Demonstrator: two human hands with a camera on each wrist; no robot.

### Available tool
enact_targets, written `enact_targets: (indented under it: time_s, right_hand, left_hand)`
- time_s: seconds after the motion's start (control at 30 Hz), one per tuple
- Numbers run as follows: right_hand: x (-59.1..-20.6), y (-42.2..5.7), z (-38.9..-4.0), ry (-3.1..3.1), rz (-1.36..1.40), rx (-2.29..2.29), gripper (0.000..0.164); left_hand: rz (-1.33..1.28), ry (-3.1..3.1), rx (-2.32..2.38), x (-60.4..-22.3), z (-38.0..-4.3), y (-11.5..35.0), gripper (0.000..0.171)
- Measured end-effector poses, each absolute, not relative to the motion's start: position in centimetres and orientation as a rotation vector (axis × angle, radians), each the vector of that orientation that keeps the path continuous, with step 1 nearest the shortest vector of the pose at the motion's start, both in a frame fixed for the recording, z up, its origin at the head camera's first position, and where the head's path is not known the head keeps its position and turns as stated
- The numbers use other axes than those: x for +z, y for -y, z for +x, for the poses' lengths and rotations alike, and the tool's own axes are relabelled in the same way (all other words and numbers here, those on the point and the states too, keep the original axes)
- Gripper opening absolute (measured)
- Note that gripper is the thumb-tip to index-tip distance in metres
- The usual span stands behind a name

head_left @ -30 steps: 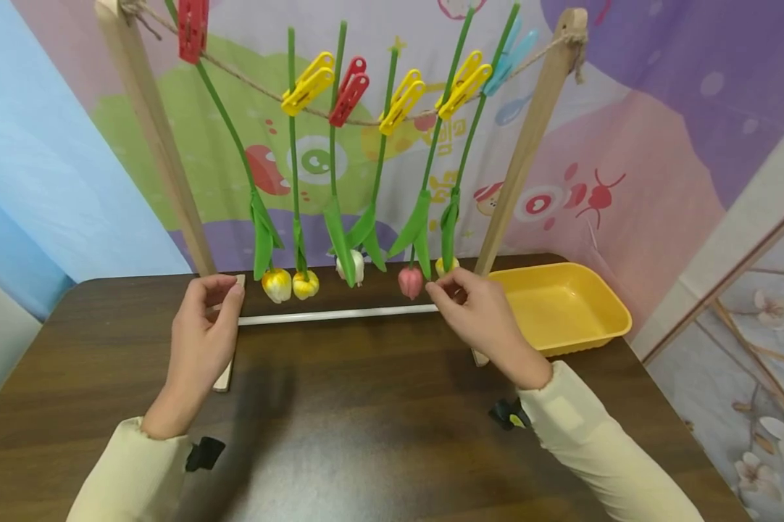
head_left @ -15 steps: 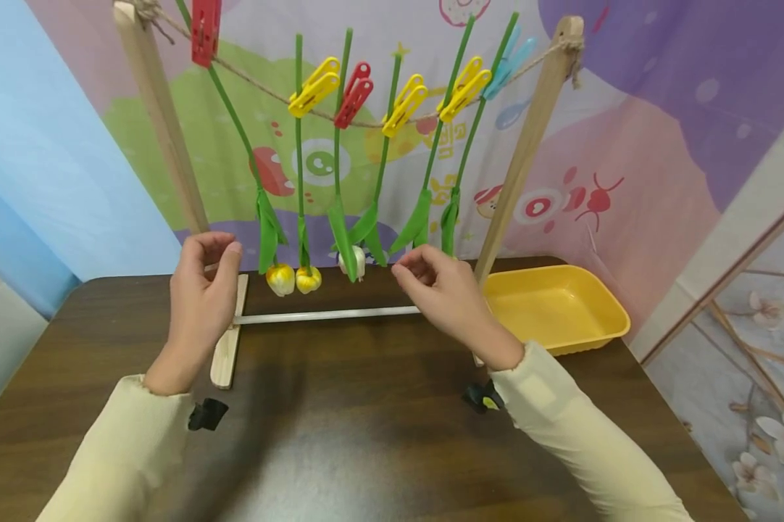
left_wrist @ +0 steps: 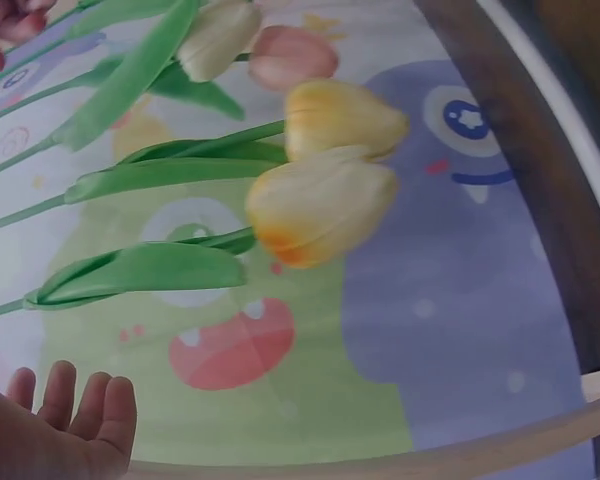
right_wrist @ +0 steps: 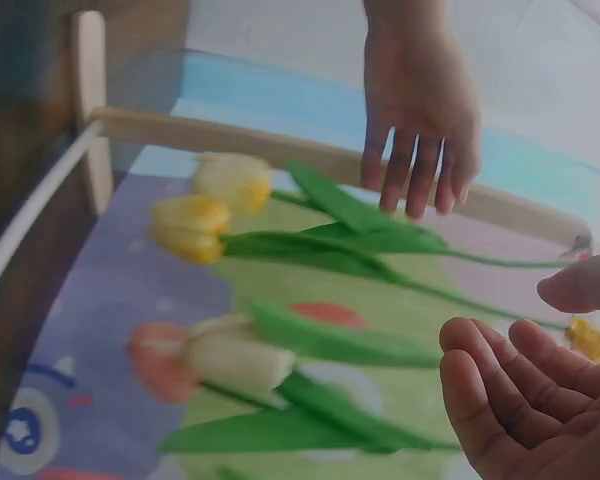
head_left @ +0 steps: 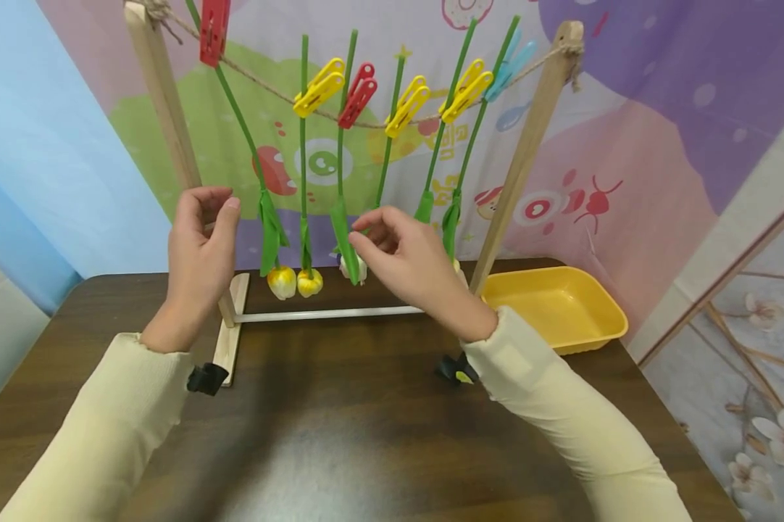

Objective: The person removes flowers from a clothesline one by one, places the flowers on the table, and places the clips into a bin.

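Cartoon backdrop (head_left: 398, 167) behind, dark wooden table (head_left: 340, 428) below, and here are our artificial-looking tulips (head_left: 282, 283), hanging heads-down from clips (head_left: 320, 87) on the twine (head_left: 255, 83)! Left hand (head_left: 199, 250), loosely curled and empty, hovers before the left post (head_left: 164, 101); right hand (head_left: 411, 261), relaxed and empty too, is just beside a leaf (head_left: 340, 217) (touching? we can't tell). We'd expect light weight, springy stems (head_left: 235, 109), soft petals; we'd pinch a stem just below its clip, sparing the bloom.

Passable: in front of white rod (head_left: 327, 315) | blocking: hanging tulips (head_left: 310, 283) | depth behind: unclear
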State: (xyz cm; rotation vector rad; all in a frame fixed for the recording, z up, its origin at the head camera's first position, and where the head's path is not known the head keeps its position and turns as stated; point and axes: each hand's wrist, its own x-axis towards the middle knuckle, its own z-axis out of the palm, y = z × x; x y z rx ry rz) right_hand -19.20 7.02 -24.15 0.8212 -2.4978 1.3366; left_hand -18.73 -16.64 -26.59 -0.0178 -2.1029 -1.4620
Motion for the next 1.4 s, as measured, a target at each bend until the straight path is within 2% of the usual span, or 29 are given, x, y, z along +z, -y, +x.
enact_targets:
  time_s: [0.47,0.83,1.0,1.07,1.17,1.23,1.3,1.4]
  right_hand:
    - [-17.6,-1.6,-19.7,2.363,0.942,1.520,0.022]
    - [-13.3,-0.3,-20.5,2.295,0.872,1.462,0.026]
    - [-12.4,0.3,-21.5,2.303,0.880,1.452,0.033]
    - [-12.8,1.1,-24.1,2.303,0.885,1.448,0.040]
    - [-13.7,2.8,-30.4,2.302,0.899,1.432,0.056]
    - [-13.8,3.5,-32.8,2.314,0.905,1.413,0.064]
    - [-13.1,3.5,-32.0,2.328,0.903,1.368,0.065]
    - [-11.3,2.7,-27.0,2.389,0.869,1.297,0.058]
  left_hand:
    - [-0.051,2.096,-1.494,-24.1,-19.8,15.8,0.036]
    - [-0.122,2.122,-1.510,-23.3,-20.6,14.5,0.041]
    - [-0.119,2.134,-1.524,-23.0,-20.8,14.1,0.041]
    - [-0.122,2.145,-1.524,-22.7,-20.8,14.0,0.042]
    - [-0.135,2.145,-1.526,-22.3,-20.9,13.7,0.041]
    - [-0.142,2.127,-1.531,-22.1,-21.0,13.6,0.038]
    - [-0.147,2.111,-1.541,-22.0,-21.1,13.5,0.036]
    - [-0.151,2.095,-1.549,-21.8,-21.3,13.5,0.033]
